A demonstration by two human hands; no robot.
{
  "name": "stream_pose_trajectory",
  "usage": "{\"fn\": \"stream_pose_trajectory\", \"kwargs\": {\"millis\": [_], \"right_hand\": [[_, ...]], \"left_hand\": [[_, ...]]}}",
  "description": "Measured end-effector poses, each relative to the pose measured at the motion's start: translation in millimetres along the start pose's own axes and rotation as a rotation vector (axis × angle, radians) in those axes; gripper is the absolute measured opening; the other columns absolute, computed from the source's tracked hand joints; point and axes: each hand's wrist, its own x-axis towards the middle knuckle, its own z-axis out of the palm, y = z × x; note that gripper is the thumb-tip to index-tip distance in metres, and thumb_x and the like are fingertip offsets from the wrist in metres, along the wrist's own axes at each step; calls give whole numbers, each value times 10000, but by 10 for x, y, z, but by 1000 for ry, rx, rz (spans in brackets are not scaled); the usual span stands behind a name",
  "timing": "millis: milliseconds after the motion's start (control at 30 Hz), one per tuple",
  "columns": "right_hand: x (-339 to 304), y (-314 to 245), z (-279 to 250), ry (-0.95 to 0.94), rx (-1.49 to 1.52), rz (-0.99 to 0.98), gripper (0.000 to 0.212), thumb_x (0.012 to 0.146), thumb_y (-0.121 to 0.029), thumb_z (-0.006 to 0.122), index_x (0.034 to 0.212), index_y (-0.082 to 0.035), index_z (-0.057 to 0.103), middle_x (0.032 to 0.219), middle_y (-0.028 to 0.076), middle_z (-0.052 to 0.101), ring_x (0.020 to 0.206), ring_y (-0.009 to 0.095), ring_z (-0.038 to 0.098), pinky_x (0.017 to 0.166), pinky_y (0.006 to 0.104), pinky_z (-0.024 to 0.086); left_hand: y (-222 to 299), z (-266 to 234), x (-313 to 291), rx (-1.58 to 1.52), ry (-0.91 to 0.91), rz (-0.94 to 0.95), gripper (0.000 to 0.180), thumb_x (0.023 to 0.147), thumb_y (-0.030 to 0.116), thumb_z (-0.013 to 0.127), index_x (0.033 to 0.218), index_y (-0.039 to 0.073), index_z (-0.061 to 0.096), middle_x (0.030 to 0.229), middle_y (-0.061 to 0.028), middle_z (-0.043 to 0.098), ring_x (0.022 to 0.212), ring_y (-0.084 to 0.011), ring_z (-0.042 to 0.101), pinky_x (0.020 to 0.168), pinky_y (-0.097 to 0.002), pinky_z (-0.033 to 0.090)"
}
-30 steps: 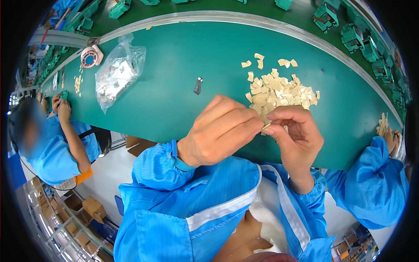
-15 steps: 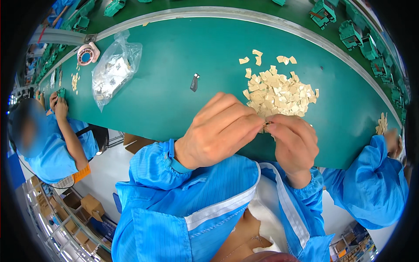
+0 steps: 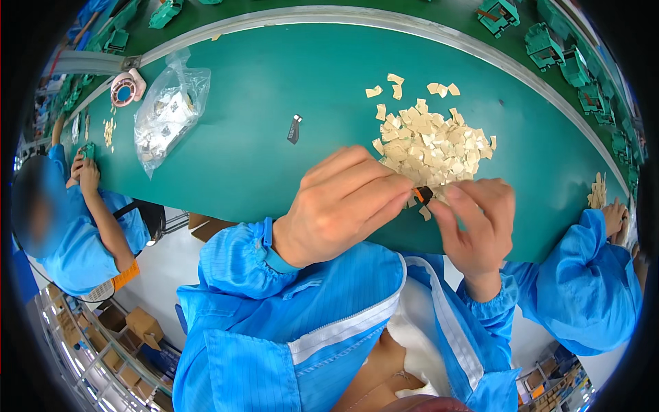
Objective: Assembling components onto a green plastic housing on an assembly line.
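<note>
My left hand (image 3: pixel 343 206) is pinched closed on a small black and orange part (image 3: pixel 423 195) at the near edge of the tan pile. Just right of that part, my right hand (image 3: pixel 477 223) has its thumb and forefinger apart, and nothing shows between them. Beyond both hands lies a heap of small tan flat pieces (image 3: pixel 439 141), with several loose ones scattered along its far side. A small flat black piece with a pale end (image 3: pixel 294 129) rests alone on the green table (image 3: pixel 274 75), left of the heap.
A clear plastic bag (image 3: pixel 170 120) of whitish parts and a pale pink tape roll (image 3: pixel 125 89) lie at the far left. Co-workers in blue sit at left (image 3: pixel 89 220) and right (image 3: pixel 576 275). Green fixtures (image 3: pixel 546 47) stand beyond the table's metal edge (image 3: pixel 384 15).
My right hand has moved slightly right, and its thumb and forefinger have parted from the small part. More of the part's black and orange body now shows at my left fingertips.
</note>
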Motion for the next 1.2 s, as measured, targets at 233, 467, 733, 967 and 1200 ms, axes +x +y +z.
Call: {"fn": "stream_pose_trajectory", "kwargs": {"millis": [233, 467, 733, 967, 1200], "right_hand": [[61, 100, 92, 82, -87, -302, 364, 542, -78, 739, 903, -97, 697, 863, 17, 574, 782, 191, 469, 601, 317, 359], [39, 146, 114, 88, -109, -327, 360, 523, -110, 724, 881, -87, 694, 861, 20, 581, 770, 188, 472, 584, 304, 344], [64, 210, 122, 98, -133, -416, 342, 515, -169, 698, 839, -59, 685, 845, 34, 596, 742, 186, 478, 568, 307, 333], [77, 209, 110, 67, -125, -446, 343, 500, -179, 685, 818, -53, 687, 838, 40, 602, 729, 179, 480, 568, 308, 328], [88, 198, 108, 69, -106, -450, 331, 504, -151, 712, 820, -57, 690, 844, 37, 599, 739, 175, 482, 577, 306, 334]], "left_hand": [[49, 2, 24, -148, -31, -121, 178, 657, -50, 726, 824, -10, 680, 753, -91, 657, 620, -199, 587, 526, -270, 459], [107, -49, 28, -473, -196, -580, 110, 798, -15, 652, 896, -8, 702, 772, -74, 667, 661, -109, 586, 548, -232, 439], [46, -52, 50, -639, -292, -763, 100, 838, 20, 645, 911, -23, 698, 789, -67, 663, 685, -71, 567, 576, -200, 426], [20, -35, 56, -706, -285, -828, 84, 833, 7, 636, 867, -45, 692, 762, -68, 651, 690, -77, 562, 585, -212, 428], [-35, -36, 85, -746, -276, -872, 83, 773, -30, 620, 803, -53, 693, 711, -76, 642, 654, -94, 551, 569, -223, 419]]}}
